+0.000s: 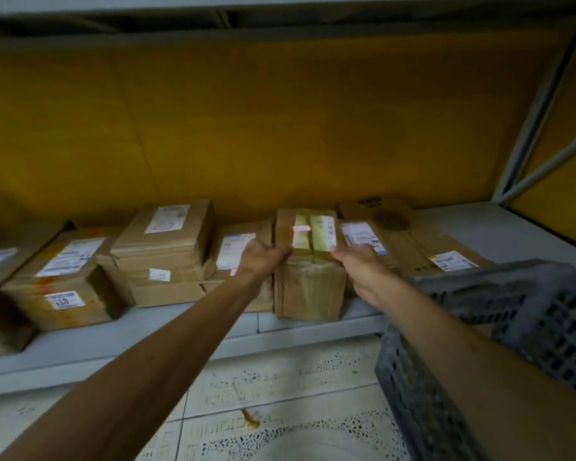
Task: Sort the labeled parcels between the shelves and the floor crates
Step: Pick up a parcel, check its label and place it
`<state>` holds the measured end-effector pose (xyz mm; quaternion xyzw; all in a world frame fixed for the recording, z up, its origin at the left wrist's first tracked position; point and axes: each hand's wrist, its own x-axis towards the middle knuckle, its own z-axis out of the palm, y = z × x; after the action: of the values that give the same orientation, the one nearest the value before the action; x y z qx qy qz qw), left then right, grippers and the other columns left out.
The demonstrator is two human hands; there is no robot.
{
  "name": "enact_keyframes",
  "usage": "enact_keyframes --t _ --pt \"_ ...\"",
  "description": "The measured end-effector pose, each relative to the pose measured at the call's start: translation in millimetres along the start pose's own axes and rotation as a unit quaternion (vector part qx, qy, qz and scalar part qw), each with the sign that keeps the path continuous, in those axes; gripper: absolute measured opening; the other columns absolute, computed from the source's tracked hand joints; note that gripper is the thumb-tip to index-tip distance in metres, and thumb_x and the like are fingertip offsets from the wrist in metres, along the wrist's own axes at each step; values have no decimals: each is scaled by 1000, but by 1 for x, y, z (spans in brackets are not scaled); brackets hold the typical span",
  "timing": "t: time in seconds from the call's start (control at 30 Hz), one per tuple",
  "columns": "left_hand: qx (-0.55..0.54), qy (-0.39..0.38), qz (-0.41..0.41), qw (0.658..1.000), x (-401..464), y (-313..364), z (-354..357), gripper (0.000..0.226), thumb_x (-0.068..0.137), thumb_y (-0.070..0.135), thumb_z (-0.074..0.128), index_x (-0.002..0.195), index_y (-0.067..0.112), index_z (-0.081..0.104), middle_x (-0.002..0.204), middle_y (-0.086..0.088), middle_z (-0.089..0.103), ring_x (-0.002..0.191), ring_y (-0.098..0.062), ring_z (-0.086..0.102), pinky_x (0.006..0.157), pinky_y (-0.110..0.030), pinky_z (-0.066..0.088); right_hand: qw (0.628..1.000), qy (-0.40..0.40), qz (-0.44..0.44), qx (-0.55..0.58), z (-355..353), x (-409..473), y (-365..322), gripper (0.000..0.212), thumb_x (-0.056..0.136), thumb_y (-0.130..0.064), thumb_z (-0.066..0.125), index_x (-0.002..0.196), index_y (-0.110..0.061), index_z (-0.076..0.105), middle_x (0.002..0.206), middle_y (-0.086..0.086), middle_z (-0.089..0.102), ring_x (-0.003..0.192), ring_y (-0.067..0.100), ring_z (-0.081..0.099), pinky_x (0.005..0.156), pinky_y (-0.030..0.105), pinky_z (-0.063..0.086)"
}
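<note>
The taped parcel [308,261] stands at the front edge of the shelf [167,341], parcels close on both sides and a grey crate [512,327] to its right. The left hand [263,257] grips its left top edge; the right hand [363,264] clasps its right top edge.

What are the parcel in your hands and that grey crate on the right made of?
The parcel looks like brown corrugated cardboard, matte, wrapped in glossy clear tape that catches the light. The crate seems to be moulded grey plastic, judging by its regular lattice of holes.
</note>
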<state>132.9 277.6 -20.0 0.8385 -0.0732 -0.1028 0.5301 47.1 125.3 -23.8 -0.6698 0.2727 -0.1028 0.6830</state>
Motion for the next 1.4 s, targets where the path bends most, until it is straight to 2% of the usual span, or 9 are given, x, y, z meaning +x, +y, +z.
enact_keyframes --t 0.13,0.3,0.57,0.9,1.03,1.1,1.17,1.3,1.4 --pt "-95 -13 60 994 -24 35 -7 24 92 38 61 94 15 55 94 -2 61 85 -15 59 60 -28 48 995 6 -38 92 -23 -12 -36 27 87 -14 69 113 -16 61 112 1 62 112 20 56 90 33 44" --pt "-218 -16 179 959 -53 88 -15 32 85 37 60 106 16 48 110 -3 59 104 -19 59 95 -49 51 967 -57 -114 222 -66 -43 -106 37 85 -32 69 120 -20 62 114 11 70 101 26 68 83 40 55" --pt "-152 -45 367 917 -85 85 35 51 90 17 67 112 15 21 152 1 28 133 -4 41 95 -20 50 964 -69 -159 199 -101 -56 -87 53 83 -23 70 132 -28 50 117 3 71 99 23 71 77 45 59" --pt "-120 -39 460 879 -87 85 40 56 89 23 68 119 13 22 161 0 8 149 -15 17 110 -46 41 937 -56 -229 258 -104 -54 -81 58 70 -19 68 126 -21 52 112 4 72 97 21 71 79 43 60" --pt "156 21 607 779 -110 102 35 84 80 52 64 144 13 25 163 -9 13 151 -28 11 113 -57 28 919 -101 -180 335 -114 -60 -71 31 86 -27 51 106 -14 71 95 7 75 87 22 71 71 34 61" --pt "333 79 640 688 -136 120 42 88 80 60 59 149 14 27 161 -11 20 150 -33 14 114 -54 27 913 -95 -167 361 -119 -63 -59 38 89 -30 44 85 -16 79 90 8 75 82 22 71 66 29 59" --pt "393 109 632 659 -157 134 55 82 82 60 54 148 18 31 160 -12 25 147 -36 18 114 -50 24 922 -58 -155 349 -118 -67 -51 42 97 -29 38 81 -22 76 105 10 74 86 18 71 69 30 57" --pt "391 133 624 664 -154 147 63 81 79 63 55 146 21 33 158 -10 28 146 -35 21 115 -51 21 938 -21 -136 318 -122 -61 -51 30 95 -34 47 107 -14 67 132 20 58 108 33 62 84 43 50" --pt "253 81 568 779 -127 142 48 90 77 66 59 148 31 17 162 2 16 150 -26 11 117 -59 21 924 -80 -157 341 -126 -63 -76 46 94 -49 43 118 -20 70 119 12 69 106 28 67 87 43 53"
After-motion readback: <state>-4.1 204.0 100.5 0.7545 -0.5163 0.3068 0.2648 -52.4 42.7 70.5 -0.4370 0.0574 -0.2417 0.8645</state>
